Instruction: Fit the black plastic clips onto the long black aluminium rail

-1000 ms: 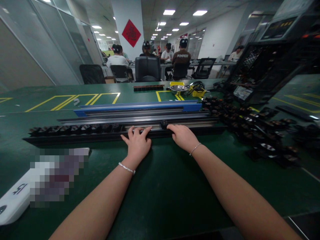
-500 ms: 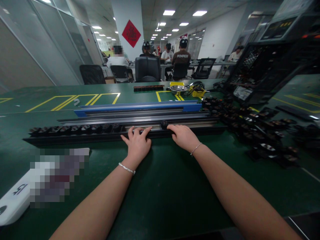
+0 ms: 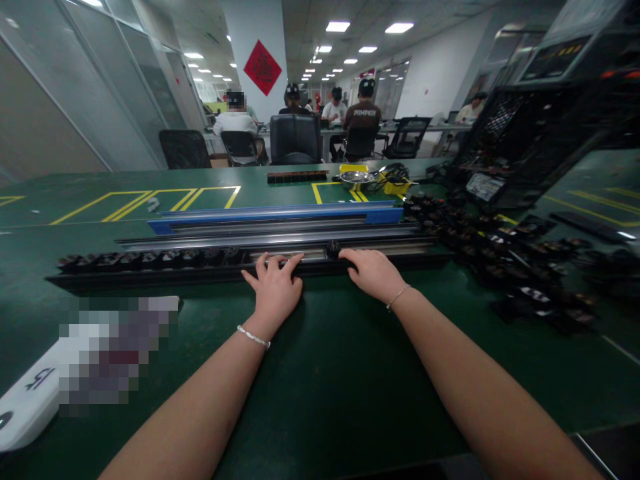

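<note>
A long black rail [image 3: 320, 268] lies across the green table, with a metallic strip along its inside. Small black parts [image 3: 170, 257] sit in a row in its left half. My left hand [image 3: 276, 283] rests on the middle of the rail, fingers spread, holding nothing. To its right, my right hand [image 3: 373, 272] has its bent fingers closed against a single small black part [image 3: 332, 249] in the rail. Its fingertips are partly hidden behind that part.
Behind the rail lie a grey metal rail [image 3: 270, 238] and a blue-ended one [image 3: 385, 215]. Many loose black parts [image 3: 500, 253] are heaped at the right, before a black machine frame [image 3: 500, 140]. A metal bowl [image 3: 357, 179] stands farther back. A white object [image 3: 30, 393] lies front left.
My right hand and the single black part have shifted slightly to the right along the rail. My left hand has stayed in place.
</note>
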`<state>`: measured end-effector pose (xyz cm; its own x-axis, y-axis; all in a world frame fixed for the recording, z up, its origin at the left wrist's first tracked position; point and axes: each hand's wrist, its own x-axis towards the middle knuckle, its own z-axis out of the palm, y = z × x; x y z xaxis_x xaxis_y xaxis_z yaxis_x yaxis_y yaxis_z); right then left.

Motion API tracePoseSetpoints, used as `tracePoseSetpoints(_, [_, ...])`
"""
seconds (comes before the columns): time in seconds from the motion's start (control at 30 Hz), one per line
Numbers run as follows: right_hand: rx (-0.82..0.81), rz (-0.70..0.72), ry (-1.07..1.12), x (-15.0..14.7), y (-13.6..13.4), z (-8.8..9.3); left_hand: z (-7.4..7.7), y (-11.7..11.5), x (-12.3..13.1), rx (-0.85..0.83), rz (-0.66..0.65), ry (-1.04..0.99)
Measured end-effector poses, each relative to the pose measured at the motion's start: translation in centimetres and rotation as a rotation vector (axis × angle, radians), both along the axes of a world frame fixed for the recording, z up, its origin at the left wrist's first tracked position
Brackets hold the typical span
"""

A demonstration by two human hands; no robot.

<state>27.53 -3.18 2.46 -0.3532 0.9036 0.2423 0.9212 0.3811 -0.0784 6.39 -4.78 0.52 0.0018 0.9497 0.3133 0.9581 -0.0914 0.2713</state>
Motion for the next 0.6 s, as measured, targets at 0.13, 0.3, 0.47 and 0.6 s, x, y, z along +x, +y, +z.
tracePoseSetpoints(0.13, [0.0, 0.019, 0.008, 0.1, 0.0, 0.0, 0.0, 0.0, 0.0, 0.008, -0.005, -0.007])
tracePoseSetpoints(0.3, [-0.013, 0.052, 0.034, 0.6, 0.2, 0.0, -0.2, 0.1, -0.1, 0.021, -0.014, -0.01])
tracePoseSetpoints(0.47, [-0.022, 0.064, 0.037, 1.1, 0.2, 0.2, -0.3, 0.2, -0.2, 0.026, -0.012, -0.009])
tracePoseSetpoints(0.6, [-0.028, 0.054, 0.013, 1.3, 0.2, 0.3, -0.3, 0.1, -0.2, 0.025, -0.017, -0.004])
